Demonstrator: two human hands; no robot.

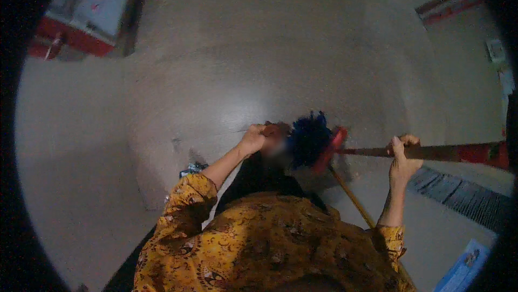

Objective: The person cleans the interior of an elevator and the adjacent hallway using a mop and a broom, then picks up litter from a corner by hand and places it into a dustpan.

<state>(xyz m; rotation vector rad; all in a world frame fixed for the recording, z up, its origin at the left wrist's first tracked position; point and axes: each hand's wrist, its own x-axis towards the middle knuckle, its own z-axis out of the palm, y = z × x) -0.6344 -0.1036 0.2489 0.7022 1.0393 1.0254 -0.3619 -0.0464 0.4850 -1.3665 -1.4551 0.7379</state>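
Note:
In the head view my right hand is closed around the handle of a broom-like tool. That handle runs left to a red head with dark blue bristles. My left hand pinches a reddish-brown thing, perhaps a cloth, just left of the bristles. Blur hides what it is and whether it touches them. A thin yellow-brown stick slants from below the red head towards my right sleeve.
A red and white box-like thing stands at the upper left. To the right lies a grey ribbed mat, with a blue item below it. A small cluttered object is beside my left forearm. A red-edged strip shows at upper right.

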